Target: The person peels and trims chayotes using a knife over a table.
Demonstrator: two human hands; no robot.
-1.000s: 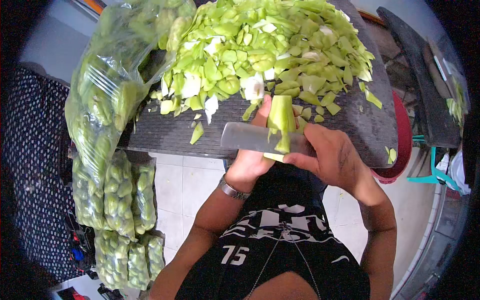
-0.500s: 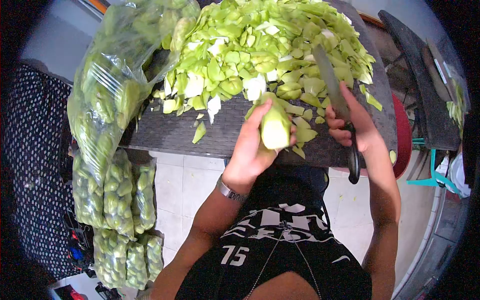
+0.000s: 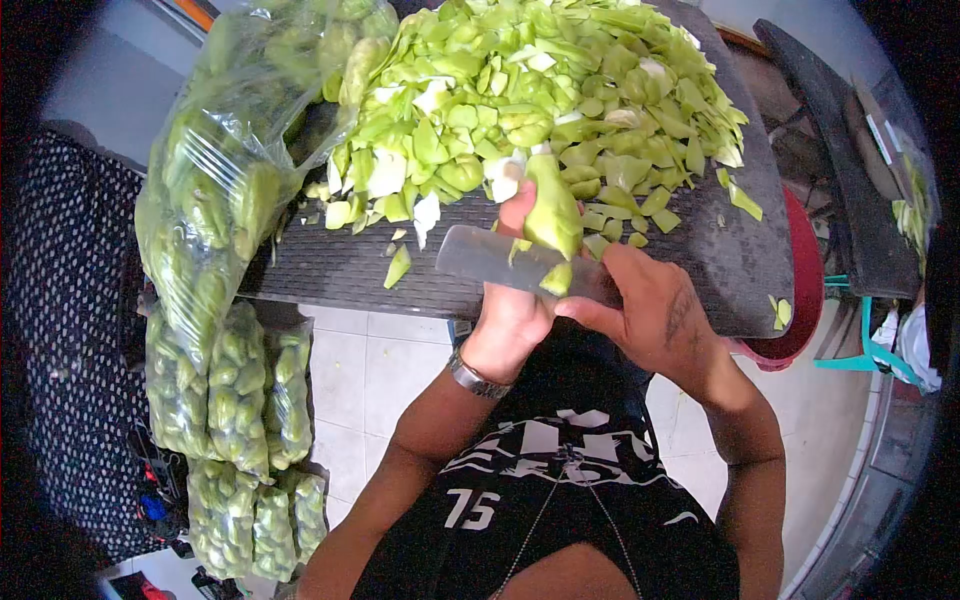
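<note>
- Hands work over the surface's near edge; the left hand grips a pale green vegetable, its fingers partly hidden.
- Right hand clasps a knife, the blade crossing the vegetable's near end, with a green piece against it.
- Just beyond, a heap of cut green pieces spreads towards the far edge.
- Along the left edge, a clear bag of whole vegetables overhangs the near-left corner.
- Below that corner sit more filled bags.
- Past the near-right corner shows a red tub.
</note>
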